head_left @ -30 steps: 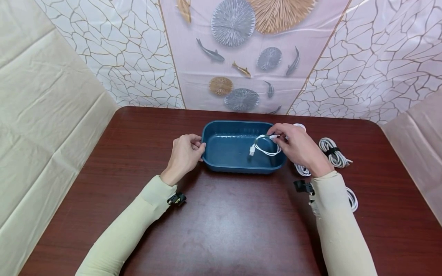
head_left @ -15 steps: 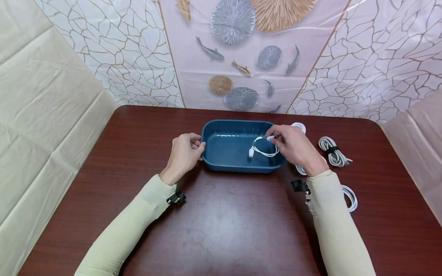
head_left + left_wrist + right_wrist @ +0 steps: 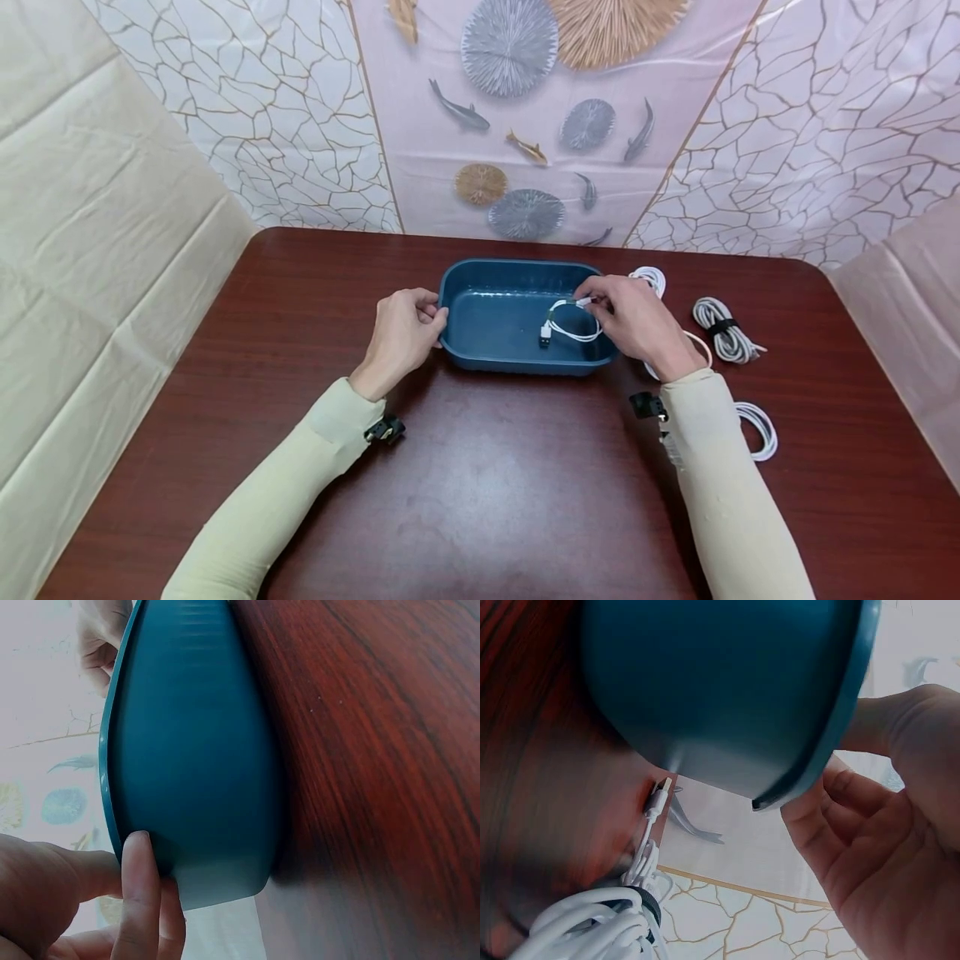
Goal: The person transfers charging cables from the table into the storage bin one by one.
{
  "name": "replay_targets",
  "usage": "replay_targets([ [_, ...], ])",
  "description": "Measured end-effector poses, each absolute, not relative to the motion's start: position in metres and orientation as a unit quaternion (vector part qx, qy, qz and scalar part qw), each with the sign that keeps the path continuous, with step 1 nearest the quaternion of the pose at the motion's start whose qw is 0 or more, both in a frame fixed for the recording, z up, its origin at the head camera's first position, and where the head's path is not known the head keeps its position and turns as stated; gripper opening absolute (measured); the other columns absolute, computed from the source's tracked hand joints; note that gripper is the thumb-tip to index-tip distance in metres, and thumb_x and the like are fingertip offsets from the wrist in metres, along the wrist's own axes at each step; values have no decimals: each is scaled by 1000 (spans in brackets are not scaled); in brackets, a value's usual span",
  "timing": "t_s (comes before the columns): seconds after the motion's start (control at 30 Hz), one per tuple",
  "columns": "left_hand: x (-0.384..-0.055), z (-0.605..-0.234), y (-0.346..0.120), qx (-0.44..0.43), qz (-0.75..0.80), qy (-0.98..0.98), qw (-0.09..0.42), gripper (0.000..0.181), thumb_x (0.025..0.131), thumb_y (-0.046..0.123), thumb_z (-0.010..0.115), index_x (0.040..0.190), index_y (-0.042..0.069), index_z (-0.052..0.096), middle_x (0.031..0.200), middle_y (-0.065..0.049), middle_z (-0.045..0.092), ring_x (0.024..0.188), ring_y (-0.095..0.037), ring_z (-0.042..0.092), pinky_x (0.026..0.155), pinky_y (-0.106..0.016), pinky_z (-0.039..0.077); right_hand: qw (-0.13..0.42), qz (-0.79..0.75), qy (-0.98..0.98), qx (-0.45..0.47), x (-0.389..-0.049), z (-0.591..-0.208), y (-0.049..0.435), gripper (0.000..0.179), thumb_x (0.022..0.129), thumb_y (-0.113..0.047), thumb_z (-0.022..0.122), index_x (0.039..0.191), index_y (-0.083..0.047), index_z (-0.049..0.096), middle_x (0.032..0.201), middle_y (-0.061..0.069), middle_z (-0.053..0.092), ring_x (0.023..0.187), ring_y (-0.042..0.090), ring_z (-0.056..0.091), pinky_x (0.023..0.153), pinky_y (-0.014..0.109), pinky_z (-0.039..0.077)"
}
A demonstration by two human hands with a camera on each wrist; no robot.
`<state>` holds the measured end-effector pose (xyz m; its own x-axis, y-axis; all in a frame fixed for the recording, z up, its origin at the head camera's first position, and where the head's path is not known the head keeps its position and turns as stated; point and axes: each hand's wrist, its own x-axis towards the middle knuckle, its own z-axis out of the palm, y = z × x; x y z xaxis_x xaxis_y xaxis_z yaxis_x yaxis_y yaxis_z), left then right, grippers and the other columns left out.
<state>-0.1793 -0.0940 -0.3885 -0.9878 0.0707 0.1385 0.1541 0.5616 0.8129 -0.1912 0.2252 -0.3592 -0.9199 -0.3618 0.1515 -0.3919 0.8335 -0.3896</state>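
Note:
A dark blue plastic bin (image 3: 495,365) stands on the table, its open top facing up. My left hand (image 3: 401,337) pinches the bin's left rim between thumb and fingers; the left wrist view shows the fingers (image 3: 139,877) against the outer wall. Over the bin's right end, my right hand (image 3: 637,321) pinches a small coiled white USB cable (image 3: 576,337) near one end. The cable's loop and USB plug hang down inside the bin; whether they touch its floor I cannot tell. In the right wrist view the bin wall hides the cable and the fingertips.
Right of the bin lie a white cable coil (image 3: 651,277), partly behind the right hand, and a grey-white cable bundle (image 3: 726,330) with a black strap. Another white coil (image 3: 759,433) sits beside the right sleeve. A patterned cloth (image 3: 517,167) hangs behind the table.
My right hand has moved slightly left and down with the cable, bringing it lower in the bin. The left hand keeps its hold on the rim.

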Motion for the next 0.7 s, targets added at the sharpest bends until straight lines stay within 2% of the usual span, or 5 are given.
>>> replay_targets([
  [0.43,-180,-387,-93,-56,-463,-883,42,25,96,10,69,114,-7,70,86,-14,70,56,-14,70,53,-24,61,41,170,-967,187,-196,-366,224,21,95,-2,63,109,-11,76,105,12,75,80,24,61,71,39,51],
  [0.57,-180,-388,-93,-56,-462,-884,41,25,96,10,69,115,-7,70,87,-14,70,57,-17,71,53,-24,60,38,150,-971,183,-196,-368,222,22,94,-1,63,109,-10,75,104,13,74,83,26,63,73,44,54],
  [0.7,-180,-388,-94,-57,-463,-884,40,25,96,10,69,115,-7,70,87,-14,70,59,-21,73,53,-24,61,32,131,-976,173,-197,-370,220,22,94,-3,63,110,-10,75,103,12,72,83,26,61,71,44,55],
])
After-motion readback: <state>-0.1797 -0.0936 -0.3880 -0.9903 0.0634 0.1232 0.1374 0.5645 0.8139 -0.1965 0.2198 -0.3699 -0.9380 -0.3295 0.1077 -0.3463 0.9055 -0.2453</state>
